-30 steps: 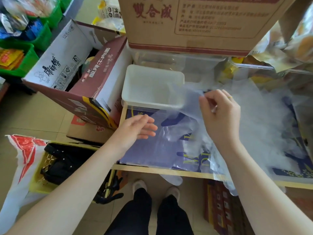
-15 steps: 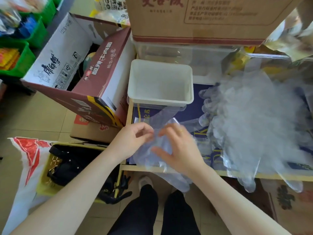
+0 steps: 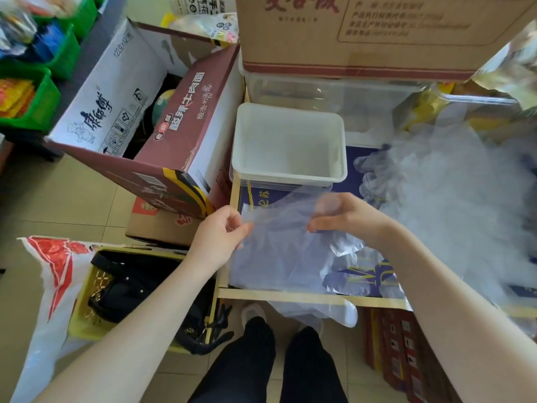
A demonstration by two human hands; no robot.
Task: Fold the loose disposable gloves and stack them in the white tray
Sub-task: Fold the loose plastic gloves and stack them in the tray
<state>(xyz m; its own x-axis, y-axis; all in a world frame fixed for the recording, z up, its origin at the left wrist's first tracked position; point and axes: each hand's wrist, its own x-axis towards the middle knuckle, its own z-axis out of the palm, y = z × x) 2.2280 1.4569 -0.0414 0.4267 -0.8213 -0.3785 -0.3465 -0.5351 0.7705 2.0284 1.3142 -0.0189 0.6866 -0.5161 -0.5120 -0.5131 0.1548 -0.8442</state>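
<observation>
Left hand [image 3: 217, 239]: my grip pinches the left edge of one clear glove [image 3: 279, 248], thumb and fingers curled on the film.
Right hand [image 3: 347, 218]: my grip pinches the glove's right side, fingers bent over it.
Glove: stretched between both hands above the blue worktop [image 3: 360, 274], just in front of the white tray [image 3: 290, 141].
White tray: nothing visible inside.
Loose gloves [image 3: 453, 205]: a heap on the worktop to my right, apart from the tray.
Change since half a second ago: my hands were close together, working the film low near the worktop's front edge; now they are apart, with the glove spread out between them.
</observation>
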